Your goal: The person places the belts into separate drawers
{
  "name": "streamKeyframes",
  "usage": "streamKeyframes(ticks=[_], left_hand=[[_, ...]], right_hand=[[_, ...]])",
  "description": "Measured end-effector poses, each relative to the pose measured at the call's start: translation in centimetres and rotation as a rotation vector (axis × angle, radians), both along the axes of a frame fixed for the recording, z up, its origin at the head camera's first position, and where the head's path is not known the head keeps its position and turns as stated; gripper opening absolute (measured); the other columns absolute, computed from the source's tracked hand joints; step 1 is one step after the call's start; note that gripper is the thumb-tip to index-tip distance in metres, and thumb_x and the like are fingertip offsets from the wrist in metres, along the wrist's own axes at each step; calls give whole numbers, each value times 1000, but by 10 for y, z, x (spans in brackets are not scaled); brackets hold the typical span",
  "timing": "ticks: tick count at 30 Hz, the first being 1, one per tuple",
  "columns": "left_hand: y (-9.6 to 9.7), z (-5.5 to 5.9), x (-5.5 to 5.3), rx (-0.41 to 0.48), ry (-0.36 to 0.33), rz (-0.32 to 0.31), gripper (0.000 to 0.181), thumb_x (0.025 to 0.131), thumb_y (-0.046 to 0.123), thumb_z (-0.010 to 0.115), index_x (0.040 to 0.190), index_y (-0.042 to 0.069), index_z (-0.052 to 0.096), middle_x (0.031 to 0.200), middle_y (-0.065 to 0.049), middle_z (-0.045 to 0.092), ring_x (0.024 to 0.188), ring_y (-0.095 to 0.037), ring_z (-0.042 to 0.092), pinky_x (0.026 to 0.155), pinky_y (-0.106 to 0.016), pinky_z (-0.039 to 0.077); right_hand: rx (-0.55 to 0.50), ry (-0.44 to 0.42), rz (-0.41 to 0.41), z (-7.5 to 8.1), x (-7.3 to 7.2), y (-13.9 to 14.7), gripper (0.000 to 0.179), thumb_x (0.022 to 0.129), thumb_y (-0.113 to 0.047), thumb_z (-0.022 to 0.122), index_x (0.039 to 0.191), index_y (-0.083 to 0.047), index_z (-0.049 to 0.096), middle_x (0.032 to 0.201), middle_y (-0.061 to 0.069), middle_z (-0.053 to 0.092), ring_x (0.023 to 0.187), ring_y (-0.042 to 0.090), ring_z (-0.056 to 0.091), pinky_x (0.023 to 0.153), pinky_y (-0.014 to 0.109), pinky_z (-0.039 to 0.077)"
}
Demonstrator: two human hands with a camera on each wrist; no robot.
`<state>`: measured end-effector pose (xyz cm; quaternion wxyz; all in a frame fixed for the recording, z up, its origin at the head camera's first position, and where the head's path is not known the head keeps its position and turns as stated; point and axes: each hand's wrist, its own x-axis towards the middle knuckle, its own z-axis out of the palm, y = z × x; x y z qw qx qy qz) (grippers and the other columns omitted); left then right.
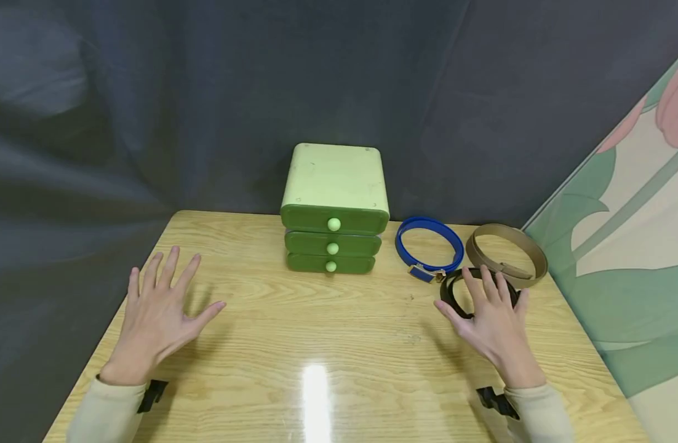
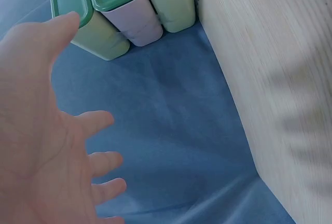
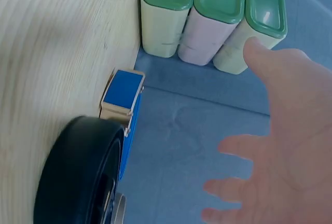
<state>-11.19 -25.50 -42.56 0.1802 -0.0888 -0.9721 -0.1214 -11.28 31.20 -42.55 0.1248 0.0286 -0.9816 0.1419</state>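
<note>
My left hand (image 1: 157, 317) hovers over the left side of the wooden table, fingers spread and holding nothing. On the right, my right hand (image 1: 494, 323) is held with spread fingers above a coiled black belt (image 1: 448, 296), partly covering it in the head view. The right wrist view shows a gap between this hand and the black belt (image 3: 78, 175). Behind the black belt lie a coiled blue belt (image 1: 401, 246) with a gold-edged buckle and a coiled brown belt (image 1: 540, 255). A small green chest of drawers (image 1: 335, 178) stands at the back middle, its three round-knobbed drawers shut.
The wooden table (image 1: 261, 357) has its back edge against a dark curtain (image 1: 234, 92). A flower-patterned cloth (image 1: 638, 258) hangs along the right side. Black straps (image 1: 152, 395) sit at both wrists.
</note>
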Motion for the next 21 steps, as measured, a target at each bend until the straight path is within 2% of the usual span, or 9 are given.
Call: streamKeyframes(ticks=[7, 15, 18, 21], left_hand=[[0, 0, 1, 7, -36, 7, 97, 89, 71, 69, 163, 14, 43, 173, -25, 28, 155, -54, 25, 121, -80, 12], [4, -1, -1, -11, -31, -1, 97, 90, 71, 68, 163, 12, 42, 171, -28, 29, 152, -55, 29, 119, -80, 18], [6, -2, -1, -9, -41, -9, 97, 92, 70, 66, 165, 11, 40, 172, -29, 27, 153, -54, 29, 117, -80, 19], [8, -2, -1, 3, -43, -25, 96, 93, 67, 66, 165, 10, 38, 172, -29, 27, 152, -54, 30, 117, -79, 22]], right_hand=[[-27, 66, 41, 0, -3, -11, 90, 93, -64, 73, 159, -9, 49, 163, 36, 39, 148, 61, 34, 115, 89, 5], [-36, 93, 68, -3, -5, -19, 86, 93, -61, 74, 158, -9, 51, 162, 34, 42, 146, 60, 37, 119, 85, 10], [-53, 134, 87, -5, -6, -22, 83, 92, -57, 77, 154, -7, 55, 160, 32, 47, 143, 59, 41, 119, 84, 14], [-88, 213, 117, -8, -10, -24, 78, 89, -49, 82, 148, -2, 60, 153, 32, 54, 137, 58, 49, 116, 83, 22]])
